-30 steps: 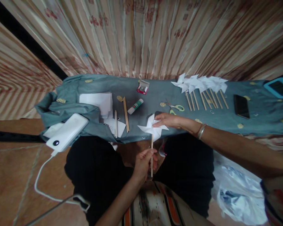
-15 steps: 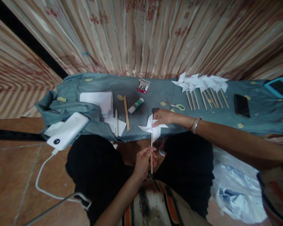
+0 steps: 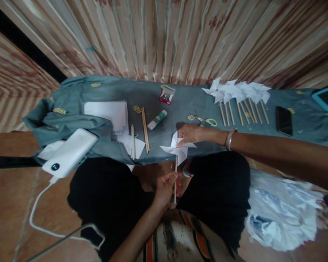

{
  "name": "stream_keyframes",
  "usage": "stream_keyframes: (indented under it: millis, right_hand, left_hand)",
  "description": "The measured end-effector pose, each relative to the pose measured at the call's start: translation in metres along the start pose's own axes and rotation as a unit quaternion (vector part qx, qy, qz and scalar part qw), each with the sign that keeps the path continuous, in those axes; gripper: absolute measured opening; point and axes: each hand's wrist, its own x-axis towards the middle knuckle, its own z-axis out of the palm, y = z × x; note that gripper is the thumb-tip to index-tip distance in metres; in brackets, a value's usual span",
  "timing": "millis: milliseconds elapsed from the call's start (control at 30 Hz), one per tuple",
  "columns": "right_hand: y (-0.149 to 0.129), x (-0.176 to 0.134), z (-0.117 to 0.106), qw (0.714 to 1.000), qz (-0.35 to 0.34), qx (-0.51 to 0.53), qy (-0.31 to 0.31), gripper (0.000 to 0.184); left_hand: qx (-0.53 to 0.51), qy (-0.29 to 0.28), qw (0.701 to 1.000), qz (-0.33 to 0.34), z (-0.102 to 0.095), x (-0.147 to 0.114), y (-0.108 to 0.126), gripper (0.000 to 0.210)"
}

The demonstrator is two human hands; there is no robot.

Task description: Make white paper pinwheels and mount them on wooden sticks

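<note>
A white paper pinwheel (image 3: 182,153) on a thin wooden stick (image 3: 176,162) is between my two hands at the table's front edge. My left hand (image 3: 166,185) is closed around the lower part of the stick. The fingers of my right hand (image 3: 190,134) are closed on the pinwheel near its middle, with the fingertips partly hidden. Scissors (image 3: 210,122) with pale green handles lie just beyond my right hand. A row of finished-looking paper pinwheels (image 3: 237,91) on sticks lies at the back right.
The grey-green cloth holds a red box of metal pins (image 3: 166,95), a glue stick (image 3: 157,120), loose wooden sticks (image 3: 145,129), a white pencil-like tool (image 3: 132,142), stacked paper (image 3: 106,112), a white power bank (image 3: 71,153) and a dark phone (image 3: 284,120). A plastic bag (image 3: 282,211) lies at the lower right.
The camera view has shifted slightly, moving the surroundings in the picture. Both hands keep their hold on the pinwheel and its stick, with almost no visible movement.
</note>
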Motion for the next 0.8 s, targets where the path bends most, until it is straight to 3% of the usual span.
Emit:
stream_keyframes:
  millis: [567,800]
  right_hand:
    - [0.008,0.001,0.004,0.999,-0.023,0.037,-0.018,0.028]
    - [0.002,-0.004,-0.002,0.999,-0.024,0.035,-0.005,0.031]
  left_hand:
    - [0.031,-0.012,0.999,-0.026,-0.015,0.001,0.017,0.047]
    - [0.026,-0.014,0.999,-0.014,-0.016,0.003,0.014,0.045]
